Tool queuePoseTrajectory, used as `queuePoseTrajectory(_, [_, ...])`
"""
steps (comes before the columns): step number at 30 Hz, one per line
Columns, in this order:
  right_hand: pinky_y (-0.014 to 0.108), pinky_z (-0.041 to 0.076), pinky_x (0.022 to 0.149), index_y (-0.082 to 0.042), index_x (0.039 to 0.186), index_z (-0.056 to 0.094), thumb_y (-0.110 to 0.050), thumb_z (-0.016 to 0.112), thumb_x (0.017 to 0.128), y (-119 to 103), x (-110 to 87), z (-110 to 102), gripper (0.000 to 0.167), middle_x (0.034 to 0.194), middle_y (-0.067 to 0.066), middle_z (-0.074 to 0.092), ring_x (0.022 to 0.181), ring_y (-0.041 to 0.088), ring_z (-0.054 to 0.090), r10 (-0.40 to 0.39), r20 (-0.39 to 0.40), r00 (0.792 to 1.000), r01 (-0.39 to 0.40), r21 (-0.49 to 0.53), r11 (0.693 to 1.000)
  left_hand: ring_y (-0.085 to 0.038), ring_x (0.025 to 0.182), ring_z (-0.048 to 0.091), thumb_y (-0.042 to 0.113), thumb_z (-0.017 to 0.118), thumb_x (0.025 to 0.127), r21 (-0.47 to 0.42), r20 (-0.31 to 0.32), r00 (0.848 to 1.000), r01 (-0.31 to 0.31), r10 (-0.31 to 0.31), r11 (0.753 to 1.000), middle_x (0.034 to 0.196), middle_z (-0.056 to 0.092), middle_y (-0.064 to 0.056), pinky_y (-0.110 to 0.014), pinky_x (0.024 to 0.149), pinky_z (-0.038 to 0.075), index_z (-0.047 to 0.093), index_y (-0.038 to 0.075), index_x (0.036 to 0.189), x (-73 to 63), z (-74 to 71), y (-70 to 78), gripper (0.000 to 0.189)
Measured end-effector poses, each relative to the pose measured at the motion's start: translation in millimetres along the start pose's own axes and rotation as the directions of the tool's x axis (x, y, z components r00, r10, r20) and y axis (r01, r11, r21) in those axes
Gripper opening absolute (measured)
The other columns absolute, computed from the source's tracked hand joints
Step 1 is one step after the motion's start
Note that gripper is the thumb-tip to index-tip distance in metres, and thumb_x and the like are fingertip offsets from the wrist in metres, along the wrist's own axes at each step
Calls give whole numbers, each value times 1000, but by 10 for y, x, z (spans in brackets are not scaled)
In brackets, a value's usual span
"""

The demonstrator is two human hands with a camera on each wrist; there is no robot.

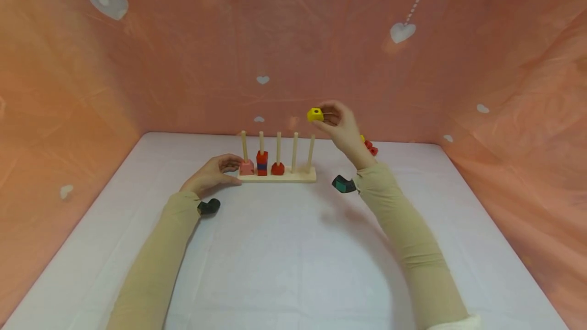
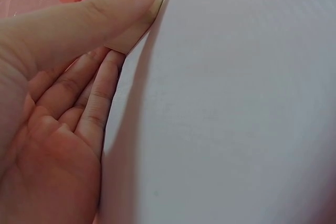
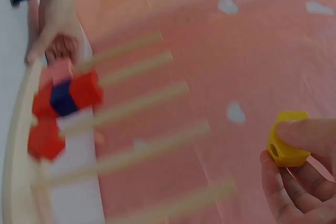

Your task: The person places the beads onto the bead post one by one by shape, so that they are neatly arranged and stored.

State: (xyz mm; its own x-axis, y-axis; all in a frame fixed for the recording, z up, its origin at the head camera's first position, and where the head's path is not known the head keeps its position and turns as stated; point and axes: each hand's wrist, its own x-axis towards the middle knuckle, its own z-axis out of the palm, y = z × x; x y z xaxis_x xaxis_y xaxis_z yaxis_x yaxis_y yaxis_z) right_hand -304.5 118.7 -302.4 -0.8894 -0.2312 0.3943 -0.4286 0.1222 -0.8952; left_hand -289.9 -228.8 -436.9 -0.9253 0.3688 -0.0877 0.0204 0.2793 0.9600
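Observation:
A wooden peg stand (image 1: 300, 178) with several upright pegs lies on the white table. My left hand (image 1: 213, 173) grips its left end, thumb on the front edge and fingers behind; the thumb also shows over the base (image 2: 137, 24) in the left wrist view. The leftmost peg bears a pink block (image 1: 246, 168). On the second peg is a red and dark blue stack (image 1: 262, 163), and on the third a red block (image 1: 277, 169). My right hand (image 1: 341, 125) pinches a yellow block (image 3: 289, 142) with a hole in it, raised above the stand's right end.
Behind my right wrist, a few loose red blocks (image 1: 373, 151) and a bit of yellow lie on the table (image 1: 284, 248). Pink-orange cloth (image 1: 192, 55) with white hearts hangs at the back and sides. A dark wrist camera (image 1: 344, 184) sticks out from the right sleeve.

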Motion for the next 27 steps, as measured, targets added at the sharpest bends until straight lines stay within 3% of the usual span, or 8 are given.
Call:
queuePoseTrajectory(7, [32, 50, 88, 3, 122, 56, 2, 66, 88, -80, 15, 391, 35, 115, 17, 58, 100, 29, 60, -40, 140, 989, 41, 1, 999, -26, 121, 47, 9, 83, 74, 3, -4, 1000, -9, 9, 1000, 131, 51, -11, -40, 101, 39, 51, 7, 129, 5, -7, -6, 64])
queuePoseTrajectory(11, [32, 50, 88, 7, 120, 55, 5, 65, 88, -183, -33, 551, 34, 115, 19, 58, 100, 33, 59, -39, 180, 983, 45, -31, 999, -26, 121, 47, 9, 83, 74, 7, -1, 1000, -17, 17, 1000, 131, 51, -11, -40, 101, 39, 51, 7, 129, 1, -5, -8, 64])
queuePoseTrajectory(18, [29, 50, 84, 10, 120, 54, 7, 63, 88, -187, -53, 675, 34, 116, 21, 58, 101, 35, 58, -6, 181, 984, 16, -53, 998, -27, 121, 47, 7, 82, 74, -4, -10, 1000, -12, 12, 1000, 131, 51, -11, -39, 101, 39, 50, 6, 129, 8, -3, -23, 64])
queuePoseTrajectory(27, [30, 51, 84, -1, 120, 58, -3, 70, 86, 217, 12, 764, 36, 112, 12, 62, 96, 25, 60, 43, 122, 992, -34, -75, 997, -27, 121, 45, 8, 82, 74, -16, -17, 1000, 10, -11, 1000, 132, 50, -11, -41, 102, 38, 50, 6, 130, -9, 8, -3, 64])
